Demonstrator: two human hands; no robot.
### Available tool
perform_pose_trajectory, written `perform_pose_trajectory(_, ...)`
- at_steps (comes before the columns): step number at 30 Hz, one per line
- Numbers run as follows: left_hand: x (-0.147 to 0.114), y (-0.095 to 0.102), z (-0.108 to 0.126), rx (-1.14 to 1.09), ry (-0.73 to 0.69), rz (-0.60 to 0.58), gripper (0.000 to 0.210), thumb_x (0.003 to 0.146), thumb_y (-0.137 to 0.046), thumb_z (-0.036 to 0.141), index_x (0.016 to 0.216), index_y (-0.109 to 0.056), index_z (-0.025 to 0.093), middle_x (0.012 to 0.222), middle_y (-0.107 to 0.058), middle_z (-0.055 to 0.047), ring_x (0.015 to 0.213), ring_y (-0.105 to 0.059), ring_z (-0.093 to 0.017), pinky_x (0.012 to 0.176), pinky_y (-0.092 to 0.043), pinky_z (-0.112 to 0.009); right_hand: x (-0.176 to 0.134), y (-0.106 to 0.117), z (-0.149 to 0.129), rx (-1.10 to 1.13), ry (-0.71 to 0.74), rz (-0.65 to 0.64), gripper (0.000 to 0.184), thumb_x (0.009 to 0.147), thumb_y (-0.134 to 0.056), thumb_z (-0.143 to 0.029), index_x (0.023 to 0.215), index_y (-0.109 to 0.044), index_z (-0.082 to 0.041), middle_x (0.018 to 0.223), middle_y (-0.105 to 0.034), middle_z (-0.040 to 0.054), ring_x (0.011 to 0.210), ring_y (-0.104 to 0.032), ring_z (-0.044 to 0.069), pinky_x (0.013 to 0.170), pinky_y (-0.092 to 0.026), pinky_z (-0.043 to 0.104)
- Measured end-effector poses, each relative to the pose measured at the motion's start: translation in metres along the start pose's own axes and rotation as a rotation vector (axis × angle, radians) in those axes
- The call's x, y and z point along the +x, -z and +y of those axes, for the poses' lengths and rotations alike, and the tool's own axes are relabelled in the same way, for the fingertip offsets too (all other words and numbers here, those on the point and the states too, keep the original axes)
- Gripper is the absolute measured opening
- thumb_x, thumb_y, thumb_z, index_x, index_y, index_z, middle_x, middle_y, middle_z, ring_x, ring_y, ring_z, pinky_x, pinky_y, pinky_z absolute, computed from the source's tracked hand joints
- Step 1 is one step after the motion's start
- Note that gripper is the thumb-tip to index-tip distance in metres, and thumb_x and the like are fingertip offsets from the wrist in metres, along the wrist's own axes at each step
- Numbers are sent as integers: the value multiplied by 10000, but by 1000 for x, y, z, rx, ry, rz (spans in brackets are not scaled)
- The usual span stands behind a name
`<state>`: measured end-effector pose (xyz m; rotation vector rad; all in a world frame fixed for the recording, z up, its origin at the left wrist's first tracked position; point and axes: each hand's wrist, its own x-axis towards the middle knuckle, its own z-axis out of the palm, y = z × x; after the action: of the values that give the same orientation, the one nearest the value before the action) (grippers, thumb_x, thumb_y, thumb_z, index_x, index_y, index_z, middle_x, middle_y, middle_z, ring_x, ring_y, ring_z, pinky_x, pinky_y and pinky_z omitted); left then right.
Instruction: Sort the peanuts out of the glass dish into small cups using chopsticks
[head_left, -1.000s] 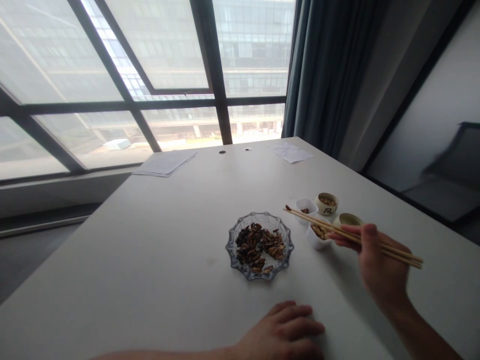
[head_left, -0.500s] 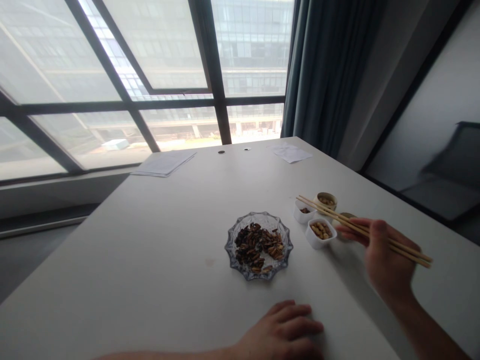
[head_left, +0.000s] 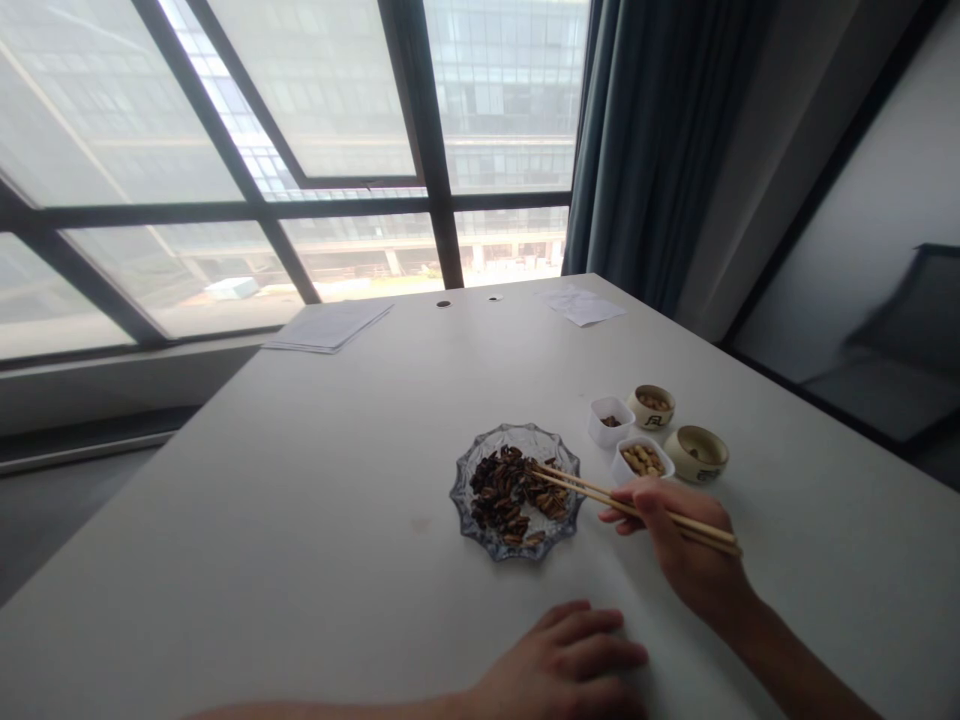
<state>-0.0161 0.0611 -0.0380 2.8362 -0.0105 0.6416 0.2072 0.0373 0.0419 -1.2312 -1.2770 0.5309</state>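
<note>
My right hand [head_left: 682, 540] is closed around a pair of wooden chopsticks [head_left: 622, 500]. Their tips reach over the right part of a scalloped glass dish [head_left: 469, 535] and meet the brown, seed-like pieces [head_left: 506, 490] in it; whether a piece is between the tips I cannot tell. My left hand [head_left: 562, 660] lies on the table below the dish, holding nothing, fingers spread. Beyond my right hand stand a white tub with tan nuts [head_left: 643, 460], another white tub with a few dark pieces [head_left: 609, 422], a small cup with brown contents [head_left: 651, 408] and a second cup [head_left: 697, 455].
The white table [head_left: 300, 520] extends toward the windows. Stacked papers [head_left: 330, 328] lie at its far left, and a loose sheet [head_left: 585, 307] at its far right. A dark curtain [head_left: 652, 150] hangs beyond the far right corner.
My right hand has moved left and nearer, taking the chopsticks from above the tubs and cups to the glass dish. The second cup now shows fully. My left hand has stayed put.
</note>
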Motion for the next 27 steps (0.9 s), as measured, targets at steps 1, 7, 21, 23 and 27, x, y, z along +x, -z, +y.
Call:
perform_pose_trajectory(1,0,0,0,-1,2,-3,251,1135,-517,418,1265,-688,290,1507,-641,71,1476,-512,-173,1301,-278,-321,0,-1,1,7,-1,-17,358,1064,-591,-442,948,-823,-194,842,-825,78,689,-790,208,620,-655,293)
perform_pose_trajectory(7,0,0,0,6,2,-26,261,1138,-507,418,1268,-693,288,1517,-633,70,1483,-507,-175,1301,-289,-328,-3,-6,-5,-5,-24,41,371,1062,-590,-439,906,-833,-206,836,-826,78,699,-787,216,647,-652,306)
perform_pose_trajectory(21,0,-1,1,11,-2,36,235,1129,-531,416,1234,-699,289,1481,-658,83,1469,-512,-162,1311,-232,-301,-3,3,-4,-162,69,-34,333,1071,-589,-358,876,-813,-209,792,-808,38,631,-760,162,601,-603,244)
perform_pose_trajectory(23,0,-2,1,10,2,30,235,1129,-532,414,1245,-696,291,1488,-652,83,1475,-504,-161,1313,-226,-303,-3,2,-4,-160,93,-32,324,1078,-576,-332,890,-811,-213,808,-810,32,659,-768,157,618,-612,234)
perform_pose_trajectory(27,0,-2,1,-3,3,2,237,1130,-529,412,1244,-696,290,1491,-652,74,1472,-509,-169,1305,-260,-318,-4,0,-9,-160,146,11,324,1081,-566,-313,882,-808,-228,784,-807,14,666,-780,149,642,-624,217)
